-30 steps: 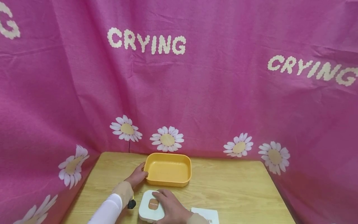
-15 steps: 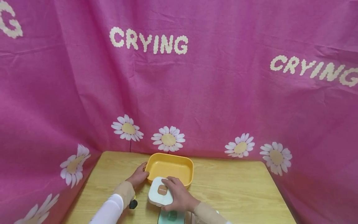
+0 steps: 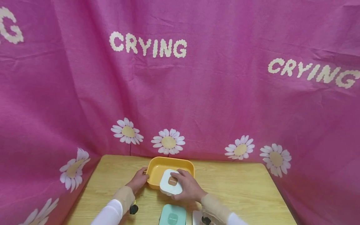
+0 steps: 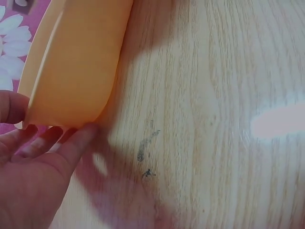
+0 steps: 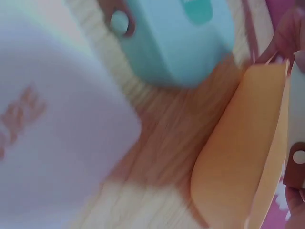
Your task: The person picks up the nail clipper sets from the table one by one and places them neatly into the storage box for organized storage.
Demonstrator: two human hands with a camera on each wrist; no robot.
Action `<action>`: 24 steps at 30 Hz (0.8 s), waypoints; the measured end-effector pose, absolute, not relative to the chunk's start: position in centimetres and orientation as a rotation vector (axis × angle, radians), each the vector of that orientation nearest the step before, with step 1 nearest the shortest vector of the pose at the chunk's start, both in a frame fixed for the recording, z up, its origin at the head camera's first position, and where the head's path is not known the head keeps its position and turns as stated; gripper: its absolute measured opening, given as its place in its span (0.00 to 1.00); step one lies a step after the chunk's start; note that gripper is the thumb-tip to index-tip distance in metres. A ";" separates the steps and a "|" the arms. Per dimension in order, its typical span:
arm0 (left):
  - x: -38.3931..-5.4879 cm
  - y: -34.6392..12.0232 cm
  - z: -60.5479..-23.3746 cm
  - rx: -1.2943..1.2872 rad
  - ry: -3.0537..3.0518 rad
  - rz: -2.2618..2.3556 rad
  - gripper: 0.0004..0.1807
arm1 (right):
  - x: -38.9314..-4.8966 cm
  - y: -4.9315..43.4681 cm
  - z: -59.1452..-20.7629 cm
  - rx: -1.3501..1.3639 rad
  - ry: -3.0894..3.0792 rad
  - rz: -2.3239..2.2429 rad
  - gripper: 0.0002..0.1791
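A yellow plastic bin (image 3: pixel 156 171) stands at the back of the wooden table. My left hand (image 3: pixel 138 180) grips its left end, thumb over the rim and fingers against the outside, as the left wrist view shows. In my right hand (image 3: pixel 191 187) is a small white lidded case (image 3: pixel 166 183) with a brown label on top. It is tilted and overlaps the bin's front rim in the head view. In the right wrist view the white case's brown clasp (image 5: pixel 294 174) with a pale button shows beside the bin's wall (image 5: pixel 238 152).
A mint-green case (image 3: pixel 172 215) with a similar clasp lies on the table in front of the bin. To its right a pale case (image 3: pixel 197 217) is partly covered by my right forearm. Pink curtain (image 3: pixel 213 93) with flower prints hangs behind the table.
My right hand has carried the white case forward and rightward from the near table to the bin's front rim, uncovering the mint-green case. My left hand has stayed on the bin.
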State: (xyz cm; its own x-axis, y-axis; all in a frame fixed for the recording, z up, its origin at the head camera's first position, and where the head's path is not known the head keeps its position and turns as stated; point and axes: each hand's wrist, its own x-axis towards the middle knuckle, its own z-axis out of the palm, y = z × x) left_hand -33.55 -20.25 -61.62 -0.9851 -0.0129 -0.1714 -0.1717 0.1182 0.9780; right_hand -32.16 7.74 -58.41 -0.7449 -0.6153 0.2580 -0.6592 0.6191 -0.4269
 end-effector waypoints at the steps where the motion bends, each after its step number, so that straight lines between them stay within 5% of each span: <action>1: -33.5 -20.2 -61.7 -0.188 2.248 2.014 0.31 | -32.4 8.0 -58.4 1.082 -2.755 0.774 0.52; 24: -33.2 -20.3 -62.1 -0.224 2.175 2.090 0.27 | -36.4 9.7 -59.1 1.126 -2.801 0.710 0.48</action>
